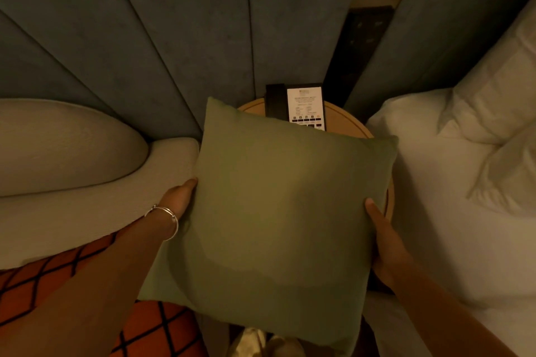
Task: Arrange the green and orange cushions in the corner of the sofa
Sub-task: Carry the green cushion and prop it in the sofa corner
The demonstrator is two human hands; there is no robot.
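Observation:
A plain square green cushion [278, 217] fills the middle of the view, held flat in front of me above a round side table. My left hand [178, 197], with thin bangles at the wrist, grips its left edge. On the right edge sits my right hand [385, 240], thumb on top. An orange cushion [37, 278] with a black diamond pattern lies at the lower left on the beige sofa [87, 206], partly under my left forearm.
A round wooden side table [348, 119] carries a black desk phone [298, 104] behind the cushion. A bed with white sheets and pillows [478, 153] is on the right. Grey-blue padded wall panels [174, 38] rise behind. The sofa's rounded back cushion [63, 142] is at left.

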